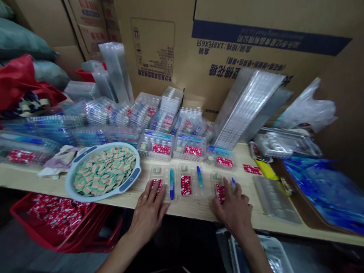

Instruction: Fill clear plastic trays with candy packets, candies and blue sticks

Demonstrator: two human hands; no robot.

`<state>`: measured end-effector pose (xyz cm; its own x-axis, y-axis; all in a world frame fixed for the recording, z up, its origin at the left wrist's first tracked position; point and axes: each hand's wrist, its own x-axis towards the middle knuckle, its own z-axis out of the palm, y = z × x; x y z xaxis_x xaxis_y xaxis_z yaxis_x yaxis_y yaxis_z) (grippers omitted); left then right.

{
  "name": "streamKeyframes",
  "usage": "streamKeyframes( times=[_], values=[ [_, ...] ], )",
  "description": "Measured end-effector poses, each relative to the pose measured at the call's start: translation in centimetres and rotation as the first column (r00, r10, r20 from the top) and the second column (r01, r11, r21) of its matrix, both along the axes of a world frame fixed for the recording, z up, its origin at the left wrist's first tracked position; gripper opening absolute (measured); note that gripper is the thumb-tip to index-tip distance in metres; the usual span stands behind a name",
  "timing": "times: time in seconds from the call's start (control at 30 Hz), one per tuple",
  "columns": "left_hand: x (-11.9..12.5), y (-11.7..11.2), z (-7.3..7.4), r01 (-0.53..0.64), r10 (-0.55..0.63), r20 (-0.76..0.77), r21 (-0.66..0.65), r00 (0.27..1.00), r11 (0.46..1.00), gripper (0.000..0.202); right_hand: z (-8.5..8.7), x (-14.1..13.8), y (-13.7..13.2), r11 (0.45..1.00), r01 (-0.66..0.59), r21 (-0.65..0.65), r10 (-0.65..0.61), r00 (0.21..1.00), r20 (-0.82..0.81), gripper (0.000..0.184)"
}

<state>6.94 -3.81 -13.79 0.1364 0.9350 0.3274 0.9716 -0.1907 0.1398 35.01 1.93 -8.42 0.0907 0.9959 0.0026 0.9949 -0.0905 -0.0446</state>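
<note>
The left hand (148,208) lay palm down and loosely spread, fingertips over a small, flat, red-and-white packet (156,183) in a shallow, clear plastic tray (165,173), closed around nothing. The right hand (234,204) bent over a second shallow, clear plastic tray (213,179); whether its curled fingers pinched anything was hidden. Between the hands, a third shallow, clear plastic tray (194,188) lay flat on the pale wooden surface (191,208), carrying a slim blue pen-shaped tube (199,177). Just left of the left hand stood a pale blue, oval plastic bowl (70,180) heaped with small striped pieces (105,170).

The trays looked light, thin-walled and slick, apt to skid or buckle if squeezed hard; opposite rims seemed the best hold. The packet looked soft and easily creased, best taken by an edge. The tube seemed stiff, smooth and likely to roll, best held mid-length.
</note>
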Motion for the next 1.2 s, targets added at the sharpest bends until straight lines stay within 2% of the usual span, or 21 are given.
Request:
streamKeyframes(
  times=[0.07, 0.2, 0.3, 0.43, 0.6, 0.73, 0.87, 0.97, 1.1, 1.2],
  values=[
    [0.1, -0.5, -0.6, -0.035, 0.035, 0.0, 0.02, 0.999, 0.999, 0.054, 1.1, -1.1, -0.6, 1.0, -0.005, 0.02, 0.006, 0.999, -0.042, 0.069],
    [0.7, -1.4, -0.5, -0.116, 0.116, 0.007, -0.007, 0.993, 0.993, 0.053, 2.4, -4.9, -1.0, 0.988, -0.126, 0.085, 0.134, 0.985, -0.104, 0.074],
    [1.0, -1.8, -0.1, -0.147, 0.148, 0.019, -0.047, 0.989, 0.988, 0.054, 2.1, -8.2, -0.3, 0.974, -0.202, 0.1, 0.212, 0.971, -0.106, 0.074],
    [0.9, -2.2, 0.2, -0.163, 0.167, 0.075, -0.053, 0.983, 0.985, 0.056, 1.0, -10.9, 1.1, 0.975, -0.206, 0.081, 0.212, 0.975, -0.066, 0.071],
    [0.1, -1.6, 0.9, -0.171, 0.172, 0.207, -0.023, 0.963, 0.985, 0.049, 0.7, -10.5, 1.1, 0.972, -0.235, -0.006, 0.235, 0.972, -0.003, 0.075],
    [-0.3, -0.6, 0.7, -0.195, 0.191, 0.328, -0.021, 0.925, 0.981, 0.047, 0.6, -9.4, 0.4, 0.965, -0.253, -0.07, 0.254, 0.967, 0.006, 0.078],
    [-0.3, -0.1, 0.4, -0.125, 0.13, 0.437, -0.039, 0.89, 0.991, 0.048, -0.4, -9.8, 0.0, 0.967, -0.25, -0.044, 0.251, 0.968, 0.008, 0.081],
    [-0.8, 0.2, 0.5, -0.125, 0.136, 0.497, -0.055, 0.857, 0.991, 0.044, -1.0, -10.3, 0.5, 0.978, -0.207, 0.015, 0.207, 0.978, -0.01, 0.081],
    [-2.0, 0.9, 0.8, -0.198, 0.196, 0.588, -0.062, 0.785, 0.978, 0.045, -0.6, -9.1, 1.3, 0.98, -0.198, 0.028, 0.2, 0.977, -0.069, 0.082],
    [-2.5, 0.8, 1.2, -0.15, 0.19, 0.684, -0.119, 0.704, 0.982, 0.046, 0.2, -7.3, 1.3, 0.974, -0.226, 0.019, 0.226, 0.958, -0.175, 0.078]
  ],
)
